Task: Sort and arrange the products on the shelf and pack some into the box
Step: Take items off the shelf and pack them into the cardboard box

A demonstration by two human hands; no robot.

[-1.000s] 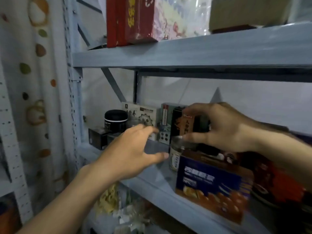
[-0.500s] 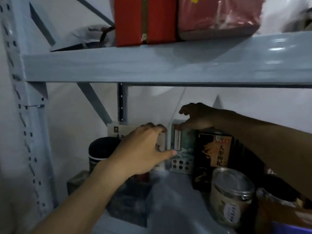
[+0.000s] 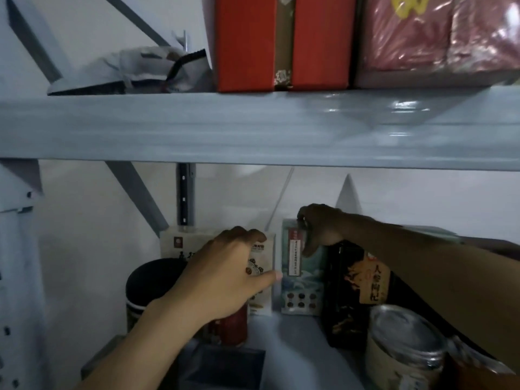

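Note:
On the lower shelf several products stand against the back wall. My right hand reaches in and pinches the top of a teal box with a red and white label strip. My left hand grips the right edge of a cream box beside it, fingers over its top and thumb at its side near the teal box. A dark box with an orange label stands right of the teal box, under my right forearm.
A black-lidded canister stands left of my left hand, and a red can shows below it. A foil-lidded jar sits at the front right. The upper shelf beam carries red boxes and a wrapped pink package.
The view has moved closer and up. My right hand left the dark box and took the teal box's top. My left hand went from open in the air to the cream box.

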